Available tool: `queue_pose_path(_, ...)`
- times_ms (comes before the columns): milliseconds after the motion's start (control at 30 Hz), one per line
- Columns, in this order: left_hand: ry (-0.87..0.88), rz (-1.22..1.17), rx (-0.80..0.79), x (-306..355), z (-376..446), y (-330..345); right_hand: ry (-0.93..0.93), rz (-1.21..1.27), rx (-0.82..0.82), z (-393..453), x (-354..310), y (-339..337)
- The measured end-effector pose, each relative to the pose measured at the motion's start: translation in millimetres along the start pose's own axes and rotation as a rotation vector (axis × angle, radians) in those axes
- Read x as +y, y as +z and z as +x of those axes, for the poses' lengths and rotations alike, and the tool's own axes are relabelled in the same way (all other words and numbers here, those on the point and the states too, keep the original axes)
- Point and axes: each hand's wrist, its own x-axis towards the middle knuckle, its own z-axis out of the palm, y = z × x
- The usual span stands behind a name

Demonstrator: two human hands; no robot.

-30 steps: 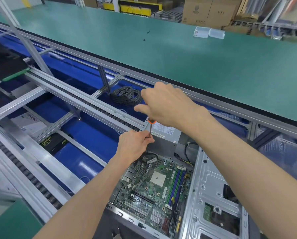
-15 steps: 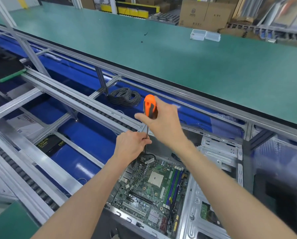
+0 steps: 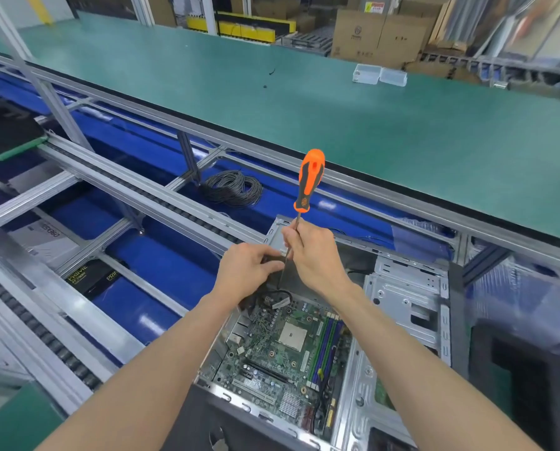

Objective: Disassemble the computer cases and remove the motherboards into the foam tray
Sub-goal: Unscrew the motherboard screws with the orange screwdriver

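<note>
Orange and black, the handle of a long-shafted screwdriver (image 3: 308, 180) is seen above the right hand (image 3: 314, 255), which is pinched round the bare steel shaft rather than the grip. The left hand (image 3: 247, 271) is curled just beside it, fingers against the shaft lower down; whether it holds anything else cannot be told. The tool's long axis stands nearly upright, handle up and leaning slightly away, tip down and hidden behind the hands.

Below and nearer than the hands, the green rectangular motherboard (image 3: 283, 356) lies flat in the open grey metal computer case (image 3: 402, 307), its long axis running from the hands toward the wearer.

A slip is judged likely: with the shaft held and not the handle, the tip could skate off and gouge the board. No foam tray is visible.
</note>
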Motion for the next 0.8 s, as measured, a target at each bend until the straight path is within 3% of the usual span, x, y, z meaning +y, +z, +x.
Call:
queue_pose_path(67,-0.089,-0.203,0.033,-0.7,-2.0,-4.5,-0.038,-0.028,0.006,-1.6,-6.0,-8.5)
queue_pose_path(133,-0.114,-0.227,0.116,-0.8,-6.2,-7.3,-0.054,-0.043,0.02,-3.3,-11.3,-16.5)
queue_pose_path(267,0.07,0.184,0.207,9.7,-26.9,-4.0,-0.067,-0.05,0.066,-9.5,-21.2,-31.5)
queue_pose_path(333,0.128,0.306,0.113,21.2,-39.7,6.8,-0.072,-0.069,0.077,-13.1,-26.6,-38.0)
queue_pose_path(400,0.074,0.277,-0.012,32.4,-50.3,22.9,-0.075,-0.08,0.086,-17.1,-31.5,-42.2)
queue_pose_path(567,-0.351,0.065,-0.227,39.6,-50.8,53.2,-0.092,-0.096,0.12,-29.4,-40.9,-46.3)
queue_pose_path(733,-0.344,-0.109,-0.2,39.2,-49.6,69.3,-0.101,-0.063,0.162,-38.6,-46.8,-50.6)
queue_pose_path(800,-0.307,-0.045,-0.196,40.4,-48.8,72.2,-0.116,-0.071,0.197,-40.3,-49.0,-56.7)
